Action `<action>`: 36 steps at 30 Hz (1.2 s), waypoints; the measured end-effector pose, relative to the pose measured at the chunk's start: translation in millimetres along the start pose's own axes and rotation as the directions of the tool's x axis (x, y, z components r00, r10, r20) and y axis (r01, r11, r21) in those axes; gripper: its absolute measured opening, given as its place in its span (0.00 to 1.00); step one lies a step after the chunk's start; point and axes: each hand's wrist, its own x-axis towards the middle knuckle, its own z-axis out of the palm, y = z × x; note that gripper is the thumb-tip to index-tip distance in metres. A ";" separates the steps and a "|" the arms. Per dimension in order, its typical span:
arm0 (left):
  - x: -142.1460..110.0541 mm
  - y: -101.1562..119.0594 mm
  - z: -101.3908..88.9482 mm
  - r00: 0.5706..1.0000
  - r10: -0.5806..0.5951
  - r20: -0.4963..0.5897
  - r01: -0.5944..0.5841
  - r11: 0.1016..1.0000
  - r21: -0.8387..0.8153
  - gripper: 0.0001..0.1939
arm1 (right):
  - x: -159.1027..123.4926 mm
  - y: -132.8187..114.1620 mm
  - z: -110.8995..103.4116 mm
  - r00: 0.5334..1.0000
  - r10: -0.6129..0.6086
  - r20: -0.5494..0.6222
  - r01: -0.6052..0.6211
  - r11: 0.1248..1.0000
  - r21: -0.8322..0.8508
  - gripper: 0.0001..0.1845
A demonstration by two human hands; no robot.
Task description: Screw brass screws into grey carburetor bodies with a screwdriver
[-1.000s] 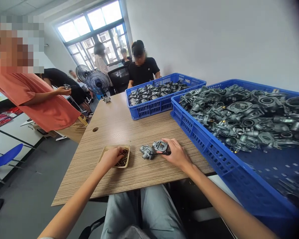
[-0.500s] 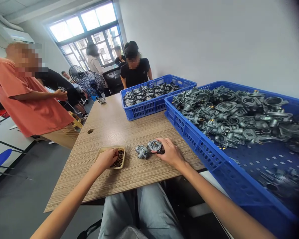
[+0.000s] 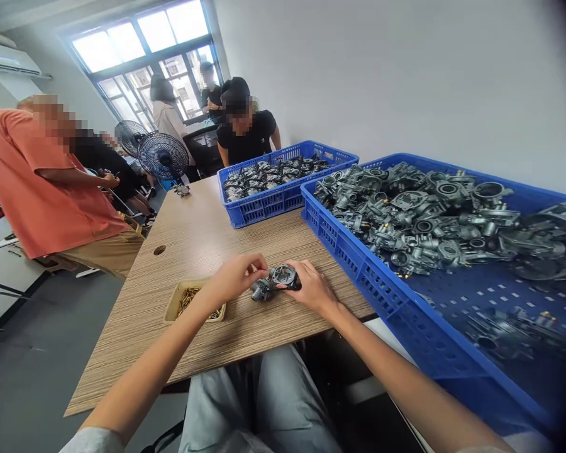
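Note:
My right hand (image 3: pixel 311 286) grips a carburetor body (image 3: pixel 283 275), its round open face turned up, on the wooden table (image 3: pixel 202 349). Beside it, to the left, lies another grey carburetor body (image 3: pixel 263 290), partly under my left hand's fingers. My left hand (image 3: pixel 243 275) is over these parts, thumb and fingers pinched together; whatever is between them is too small to make out. Left of the carburetors, a shallow cream tray (image 3: pixel 170 309) contains many small brass pieces (image 3: pixel 187 299), part of it behind my left forearm.
On the right stands a large blue crate (image 3: pixel 358 267) heaped with metal carburetor parts (image 3: pixel 415 207). Behind it, another blue crate (image 3: pixel 259 214) holds more parts. A person in black (image 3: pixel 245 135) is across the table; one in orange (image 3: pixel 61 189) stands left, near fans (image 3: pixel 163 156).
My left hand has left the tray and moved right to the carburetor bodies, uncovering the brass pieces. My right hand keeps its grip. The whole view has shifted slightly.

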 end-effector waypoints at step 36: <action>52.2 17.9 41.7 0.988 0.061 0.144 -0.109 0.927 0.358 0.06 | 3.8 -0.2 -0.6 0.996 0.054 0.077 -0.054 0.999 0.000 0.28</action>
